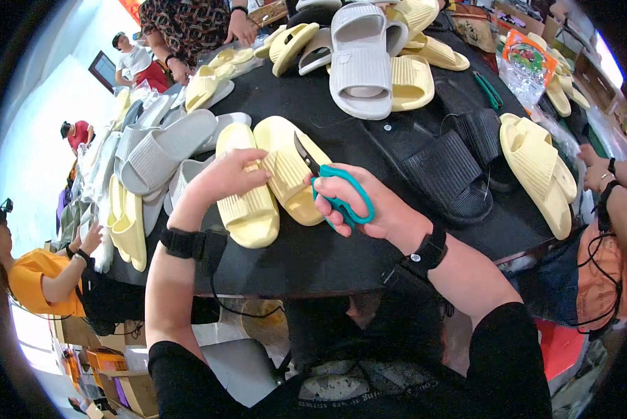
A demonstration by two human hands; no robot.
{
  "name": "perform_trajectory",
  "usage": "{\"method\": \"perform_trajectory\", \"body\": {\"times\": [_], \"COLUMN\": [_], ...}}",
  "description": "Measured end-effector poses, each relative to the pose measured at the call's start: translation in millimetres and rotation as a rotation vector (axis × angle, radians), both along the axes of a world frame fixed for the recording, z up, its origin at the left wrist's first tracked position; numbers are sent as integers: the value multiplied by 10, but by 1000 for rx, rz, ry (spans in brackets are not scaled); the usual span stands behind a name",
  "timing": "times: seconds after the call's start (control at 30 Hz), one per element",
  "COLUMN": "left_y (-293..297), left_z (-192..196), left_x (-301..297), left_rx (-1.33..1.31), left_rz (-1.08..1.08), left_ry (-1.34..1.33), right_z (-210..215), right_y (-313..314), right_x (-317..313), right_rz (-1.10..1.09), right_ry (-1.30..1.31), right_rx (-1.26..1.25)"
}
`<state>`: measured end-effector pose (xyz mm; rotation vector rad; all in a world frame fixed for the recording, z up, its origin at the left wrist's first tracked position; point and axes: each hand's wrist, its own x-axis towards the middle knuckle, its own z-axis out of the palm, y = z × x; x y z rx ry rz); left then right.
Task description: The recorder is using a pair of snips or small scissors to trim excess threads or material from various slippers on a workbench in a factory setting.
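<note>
left hand [226,178] is down on the pair of pale yellow slides [271,185], fingers curled over the strap of the left slide, thumb tucked toward the gap between the two, gripping it flat against the black table [369,146]. right hand [369,206] is wrapped around the teal-handled snips [331,185], fingers closed through the loop, and the short dark blades point up and left, tips just over the strap of the right slide, touching or nearly so, hard to say which. the pair sits at the near middle of the table, toes toward the person, side by side and touching. both wrists wear black bands with a cable running off the left one.

around them: a black slide [450,174] just to the right, a yellow slide [537,164] beyond it near the table's right edge. up the middle, a grey slide [359,59] lies over more yellow ones. to the left, a heap of grey and white slides [163,150] spills toward the edge. another person's hands [240,28] work at the far side, and a person in an orange top [38,276] sits low at the left.
</note>
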<state>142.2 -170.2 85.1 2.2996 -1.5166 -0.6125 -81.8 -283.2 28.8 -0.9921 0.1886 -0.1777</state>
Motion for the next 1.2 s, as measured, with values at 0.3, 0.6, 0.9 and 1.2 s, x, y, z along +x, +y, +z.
{"method": "perform_trajectory", "body": {"times": [0.3, 0.6, 0.9, 1.2], "left_y": [598, 1102, 1014, 1027], "left_z": [94, 139, -35, -106], "left_x": [-382, -839, -1120, -1137], "left_rx": [-332, -1012, -1083, -992], "left_rz": [319, 471, 504, 469], "left_ry": [244, 895, 912, 783], "right_z": [75, -10, -26, -105], "right_y": [111, 251, 227, 222], "right_x": [-122, -82, -46, -46], "right_rz": [-16, -210, -62, -135], "right_ry": [-74, -214, 9, -53], "right_rx": [-94, -712, -910, -882]}}
